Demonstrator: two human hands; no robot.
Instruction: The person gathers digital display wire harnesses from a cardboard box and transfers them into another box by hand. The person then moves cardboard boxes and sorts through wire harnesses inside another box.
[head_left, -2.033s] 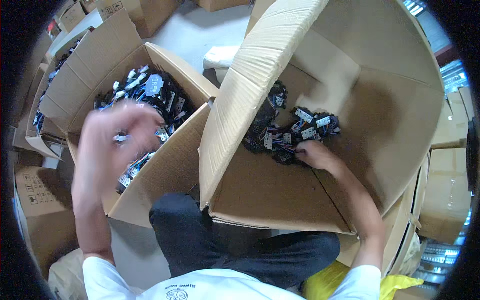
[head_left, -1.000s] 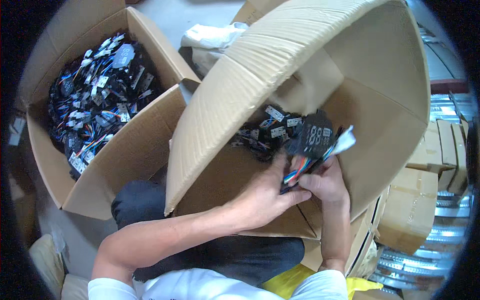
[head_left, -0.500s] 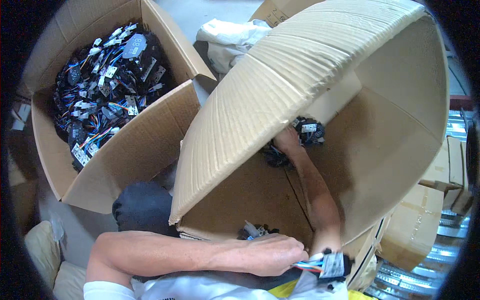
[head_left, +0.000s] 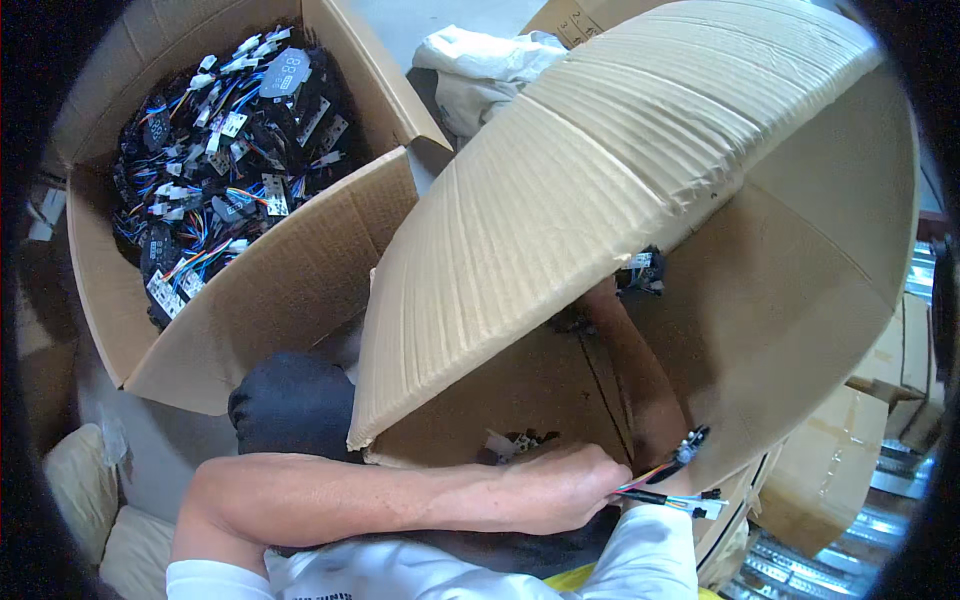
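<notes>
Bundle of thin multicoloured wires with small black connectors [head_left: 668, 488], held at the near rim of the large tilted brown cardboard box [head_left: 620, 200].

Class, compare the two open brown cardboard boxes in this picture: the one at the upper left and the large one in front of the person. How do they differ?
The upper-left brown cardboard box stands upright, mouth up; the large brown cardboard box is tipped on its side, its flap overhanging. The left box is heaped with black wired parts; the large box shows only a few parts deep inside. Nobody touches the left box; the right arm reaches into the large one. Both are plain brown corrugated card.
</notes>
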